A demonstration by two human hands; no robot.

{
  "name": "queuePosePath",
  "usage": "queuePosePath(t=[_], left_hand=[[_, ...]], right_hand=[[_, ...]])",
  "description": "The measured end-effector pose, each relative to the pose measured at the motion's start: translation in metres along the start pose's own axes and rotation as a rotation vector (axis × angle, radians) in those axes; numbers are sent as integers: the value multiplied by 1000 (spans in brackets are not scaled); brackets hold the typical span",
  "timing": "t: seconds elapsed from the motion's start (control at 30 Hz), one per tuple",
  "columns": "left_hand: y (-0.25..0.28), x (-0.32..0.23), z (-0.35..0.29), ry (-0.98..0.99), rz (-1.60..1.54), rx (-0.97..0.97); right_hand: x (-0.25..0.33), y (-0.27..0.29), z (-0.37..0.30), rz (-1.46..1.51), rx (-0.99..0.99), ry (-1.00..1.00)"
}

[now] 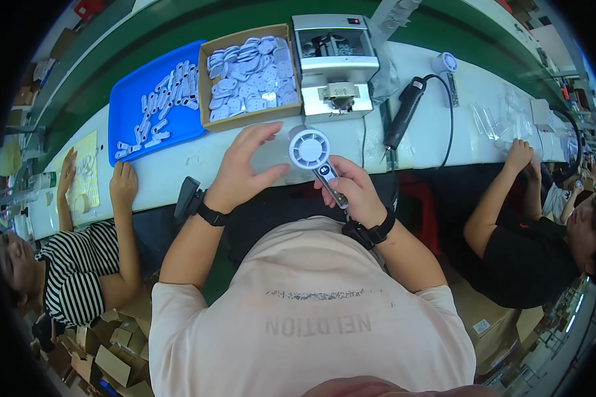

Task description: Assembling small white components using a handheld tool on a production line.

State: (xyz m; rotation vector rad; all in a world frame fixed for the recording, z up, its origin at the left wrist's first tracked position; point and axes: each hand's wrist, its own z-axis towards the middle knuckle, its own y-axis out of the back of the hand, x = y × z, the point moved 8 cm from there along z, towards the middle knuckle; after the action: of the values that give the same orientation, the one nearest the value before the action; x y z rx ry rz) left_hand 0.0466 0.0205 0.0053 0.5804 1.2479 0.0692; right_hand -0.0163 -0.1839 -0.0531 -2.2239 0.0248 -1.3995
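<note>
Holding: one white handheld fan (310, 149), centre of the frame, head toward the upper edge, handle slanting down to the right. Right hand (355, 190): fingers curled around the handle, thumb pressed on its front. Left hand (244, 164): empty, fingers and thumb spread, just left of the fan head.

Step in hand, as judged: positioning or checking the fan. Next move calls for a steady right grip, with the left hand free to support the head. Handle's inner detail: too small to tell whether fully closed.

Containers:
- Blue tray (124, 106), upper left: slim whitish parts (172, 87), loosely scattered.
- Cardboard box (253, 118), upper centre-left: heaped rounded pale parts (251, 74).
- Silver machine (338, 67), upper centre: top compartment holding small bits, possibly screws.

Also listed: black electric screwdriver (405, 111), upper right of centre, lying on the worktop (477, 145).
</note>
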Motion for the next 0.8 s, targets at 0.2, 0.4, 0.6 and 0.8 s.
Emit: queuePosePath(t=[0.2, 0.4, 0.6, 0.8], left_hand=[[-13, 31, -23, -150, 418, -158], [-32, 23, -16, -163, 593, -55], [-35, 22, -18, -162, 648, -55], [-35, 22, -16, -159, 679, -53]], right_hand=[[12, 7, 10, 10, -146, 185], [4, 11, 33, 56, -138, 319], [-4, 20, 41, 57, -124, 303], [-1, 23, 43, 62, -104, 292]])
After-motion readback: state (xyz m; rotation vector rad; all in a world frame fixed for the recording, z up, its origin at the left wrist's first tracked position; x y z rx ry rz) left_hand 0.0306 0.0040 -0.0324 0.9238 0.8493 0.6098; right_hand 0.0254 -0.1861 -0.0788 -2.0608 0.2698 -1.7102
